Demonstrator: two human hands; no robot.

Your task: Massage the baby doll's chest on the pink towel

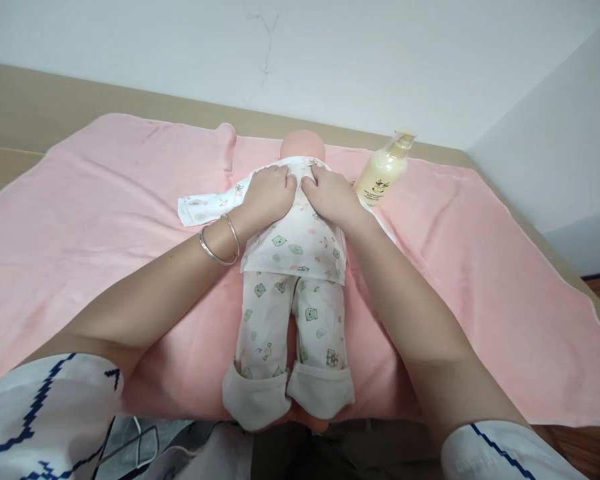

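A baby doll (303, 144) lies lengthwise in front of me, its smooth head far off and its legs toward me; no face shows. It wears a white printed shirt (295, 248) and matching trousers (265, 320) with wide turned-up cuffs. On the upper part of the shirt rest both hands, side by side, thumbs near each other. My left hand (270, 193) has its fingers curled closed on the fabric. Likewise closed on the shirt is my right hand (333, 197). One shirt sleeve (205, 208) stretches out flat to the left; the other is mostly hidden behind my right forearm.
Beneath the doll a pink blanket (130, 180) covers most of the table (25, 90). A pale yellow pump bottle (384, 170) stands to the right of the doll, near my right wrist. Behind is a white wall (190, 53). A silver bracelet (220, 240) circles my left wrist.
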